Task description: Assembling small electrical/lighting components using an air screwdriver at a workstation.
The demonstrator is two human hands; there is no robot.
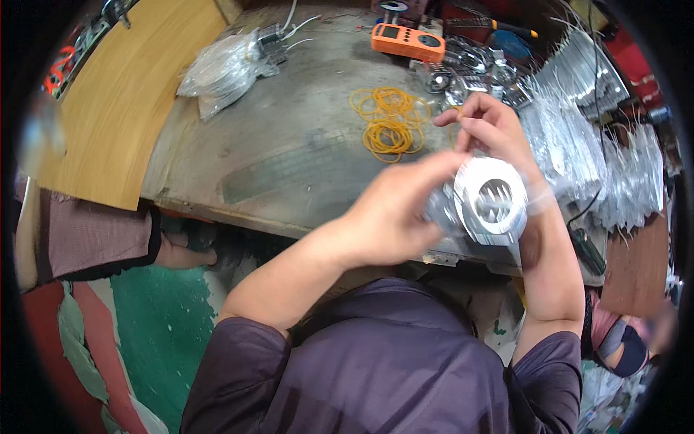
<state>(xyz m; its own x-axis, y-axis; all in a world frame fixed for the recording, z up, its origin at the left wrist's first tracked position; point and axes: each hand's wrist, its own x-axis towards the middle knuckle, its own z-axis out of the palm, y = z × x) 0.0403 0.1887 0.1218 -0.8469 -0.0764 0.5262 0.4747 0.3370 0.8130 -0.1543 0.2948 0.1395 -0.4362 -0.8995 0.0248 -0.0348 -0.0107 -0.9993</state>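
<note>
My left hand (401, 206), blurred by motion, is wrapped round the near side of a shiny silver ring-ended bundle (471, 217). Clear plastic seems to cover part of it, and its round opening faces up with several thin pieces inside. Just beyond the bundle, my right hand (495, 130) is raised with thumb and forefinger pinched together. A thin yellow strand, which looks like a rubber band, shows at those fingertips. A loose pile of yellow rubber bands (390, 134) lies on the worktable (289, 145) to the left of my right hand.
An orange meter (408, 43) lies at the back beside a heap of shiny metal parts (470, 72). Several plastic-wrapped bundles (564, 137) crowd the right side. Another wrapped bundle (228, 69) lies back left, near a wooden board (130, 87). People sit at both sides.
</note>
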